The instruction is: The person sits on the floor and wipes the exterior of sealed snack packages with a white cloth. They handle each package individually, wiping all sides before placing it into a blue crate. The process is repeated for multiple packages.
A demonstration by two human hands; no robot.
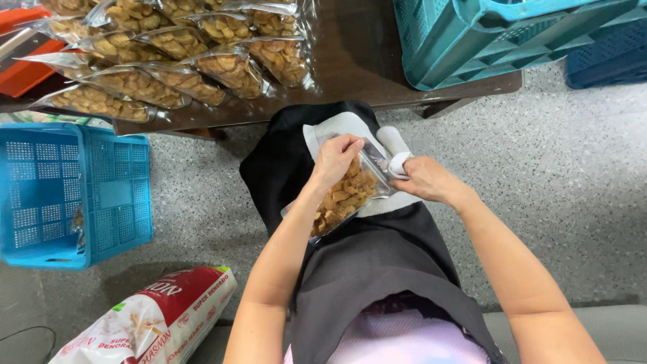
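A clear plastic bag of brown fried snack pieces (344, 197) lies across my lap on a white cloth (340, 125). My left hand (335, 160) pinches the bag's upper edge. My right hand (426, 178) holds a small white cloth or tissue (397, 162) against the bag's top right corner. My lap is covered by a black apron (364, 263).
Several filled snack bags (175, 61) lie in rows on the dark table (357, 54) ahead. Teal crates (499, 34) stand at the table's right end. A blue crate (67, 192) sits on the floor at left, a red-and-white sack (155, 320) beside my left arm.
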